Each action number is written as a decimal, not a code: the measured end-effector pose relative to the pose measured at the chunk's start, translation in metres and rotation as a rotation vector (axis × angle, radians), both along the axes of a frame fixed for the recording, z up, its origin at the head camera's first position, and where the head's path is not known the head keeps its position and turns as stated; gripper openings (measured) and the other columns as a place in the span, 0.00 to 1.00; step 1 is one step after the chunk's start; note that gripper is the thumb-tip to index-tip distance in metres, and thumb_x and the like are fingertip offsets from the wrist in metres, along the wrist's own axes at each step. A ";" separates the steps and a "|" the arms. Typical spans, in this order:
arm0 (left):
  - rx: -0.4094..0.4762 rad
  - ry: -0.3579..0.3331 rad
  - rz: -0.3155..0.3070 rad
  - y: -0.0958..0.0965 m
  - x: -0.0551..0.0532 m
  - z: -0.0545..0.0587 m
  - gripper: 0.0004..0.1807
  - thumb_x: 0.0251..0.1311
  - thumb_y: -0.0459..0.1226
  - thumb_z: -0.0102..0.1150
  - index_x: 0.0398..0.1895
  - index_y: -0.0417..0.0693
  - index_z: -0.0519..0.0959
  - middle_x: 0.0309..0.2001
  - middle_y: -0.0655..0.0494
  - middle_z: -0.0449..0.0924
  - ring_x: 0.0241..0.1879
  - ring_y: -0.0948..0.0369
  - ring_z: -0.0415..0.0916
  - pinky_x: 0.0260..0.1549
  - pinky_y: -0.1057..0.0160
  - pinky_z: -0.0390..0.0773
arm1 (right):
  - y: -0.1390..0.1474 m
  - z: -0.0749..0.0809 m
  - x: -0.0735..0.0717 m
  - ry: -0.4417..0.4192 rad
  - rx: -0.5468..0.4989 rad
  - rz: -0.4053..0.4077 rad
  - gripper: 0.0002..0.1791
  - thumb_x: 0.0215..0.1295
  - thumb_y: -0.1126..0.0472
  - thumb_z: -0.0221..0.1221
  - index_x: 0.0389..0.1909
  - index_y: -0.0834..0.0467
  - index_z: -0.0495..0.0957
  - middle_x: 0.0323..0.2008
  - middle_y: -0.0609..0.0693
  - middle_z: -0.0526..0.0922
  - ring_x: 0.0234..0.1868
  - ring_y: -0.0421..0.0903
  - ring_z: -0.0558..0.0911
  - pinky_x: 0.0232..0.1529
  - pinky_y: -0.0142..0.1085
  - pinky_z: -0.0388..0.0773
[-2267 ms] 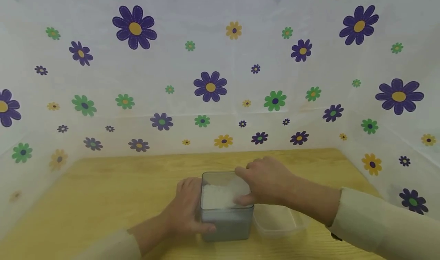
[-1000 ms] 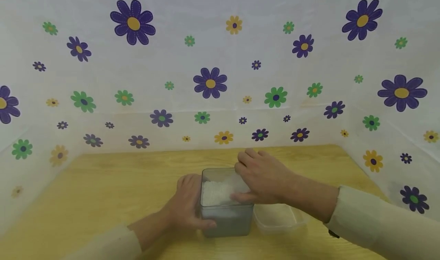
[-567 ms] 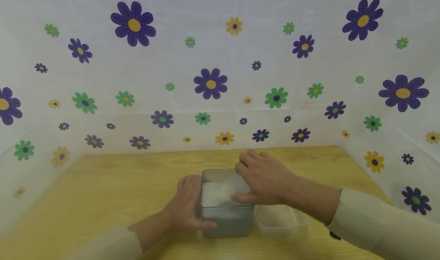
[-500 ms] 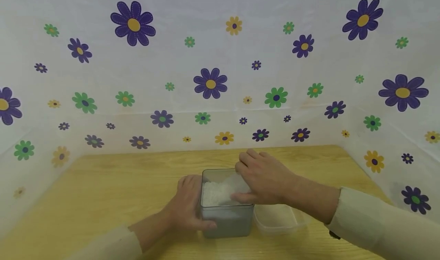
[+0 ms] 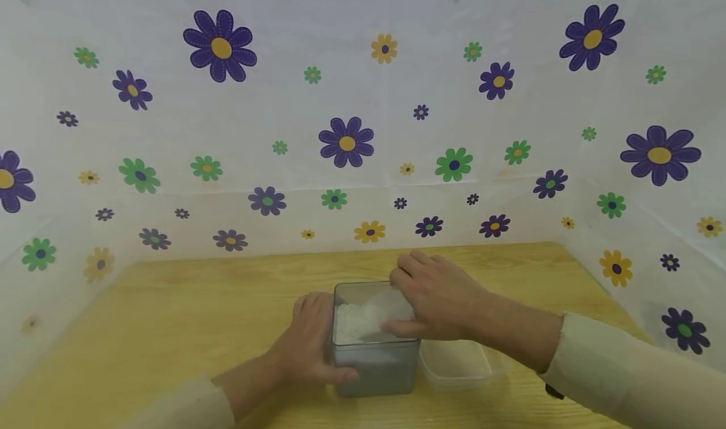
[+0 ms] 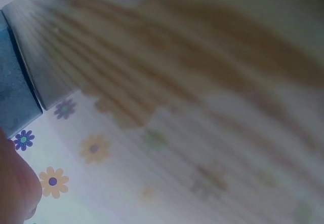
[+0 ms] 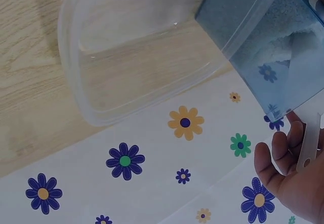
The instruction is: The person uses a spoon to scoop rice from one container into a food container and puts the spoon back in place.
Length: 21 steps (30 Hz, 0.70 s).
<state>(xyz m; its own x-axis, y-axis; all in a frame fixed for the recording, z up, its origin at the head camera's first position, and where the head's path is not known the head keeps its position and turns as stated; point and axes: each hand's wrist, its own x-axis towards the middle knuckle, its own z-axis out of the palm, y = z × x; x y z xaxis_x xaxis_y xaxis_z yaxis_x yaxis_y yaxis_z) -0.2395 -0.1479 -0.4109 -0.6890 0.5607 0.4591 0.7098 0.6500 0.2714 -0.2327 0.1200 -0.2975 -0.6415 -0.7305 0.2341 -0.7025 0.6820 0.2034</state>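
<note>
A blue-grey clear square container (image 5: 375,369) stands on the table, part-filled with white, grainy powder (image 5: 353,322). My left hand (image 5: 309,344) grips its left side, thumb across the front and fingers toward the back. In the head view my right hand (image 5: 439,297) is over the container's right rim. It holds a translucent scoop by the handle (image 7: 310,148), which has a hole at its end. The scoop's pale body (image 5: 391,306) dips into the powder, partly hidden by the hand. Through the container's wall, the right wrist view shows a hollow in the powder.
A clear shallow plastic tub (image 5: 454,363) sits right beside the container, under my right forearm. The wooden table (image 5: 215,303) reaches back to a white flower-printed sheet (image 5: 283,101), which rises behind and at both sides.
My right hand has turned a little, its knuckles rising, and the scoop now shows more in the container. The powder has sunk at the right. My left hand keeps its hold.
</note>
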 end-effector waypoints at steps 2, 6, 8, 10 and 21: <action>-0.002 0.009 0.004 0.000 0.001 0.001 0.61 0.44 0.83 0.44 0.64 0.41 0.63 0.51 0.54 0.70 0.52 0.56 0.62 0.56 0.45 0.59 | 0.001 -0.001 -0.001 -0.002 -0.023 0.005 0.35 0.61 0.28 0.55 0.50 0.54 0.78 0.43 0.46 0.76 0.42 0.43 0.72 0.40 0.36 0.73; -0.006 0.010 0.013 0.000 0.001 0.003 0.60 0.43 0.83 0.45 0.63 0.41 0.63 0.49 0.55 0.69 0.51 0.56 0.62 0.56 0.46 0.59 | 0.004 -0.002 -0.002 0.017 -0.088 0.024 0.34 0.61 0.29 0.57 0.49 0.56 0.78 0.43 0.47 0.77 0.41 0.42 0.73 0.40 0.36 0.75; -0.010 0.000 0.015 -0.001 0.001 0.003 0.60 0.43 0.83 0.45 0.62 0.41 0.64 0.49 0.54 0.69 0.52 0.56 0.62 0.56 0.46 0.60 | 0.007 -0.003 -0.003 0.022 -0.128 0.031 0.34 0.61 0.30 0.58 0.49 0.56 0.78 0.43 0.48 0.78 0.40 0.42 0.74 0.41 0.36 0.77; -0.014 -0.005 0.015 -0.001 0.001 0.002 0.60 0.43 0.83 0.45 0.62 0.42 0.64 0.49 0.54 0.70 0.52 0.56 0.62 0.56 0.46 0.60 | 0.010 -0.004 -0.003 0.012 -0.171 0.025 0.33 0.61 0.31 0.59 0.48 0.56 0.78 0.44 0.48 0.78 0.39 0.42 0.75 0.40 0.36 0.78; -0.009 0.008 0.003 -0.001 0.000 0.000 0.61 0.43 0.83 0.44 0.63 0.41 0.63 0.50 0.52 0.70 0.53 0.55 0.62 0.56 0.43 0.60 | 0.022 -0.011 -0.004 -0.095 -0.315 -0.028 0.28 0.64 0.35 0.59 0.50 0.55 0.75 0.47 0.47 0.77 0.42 0.41 0.75 0.40 0.35 0.78</action>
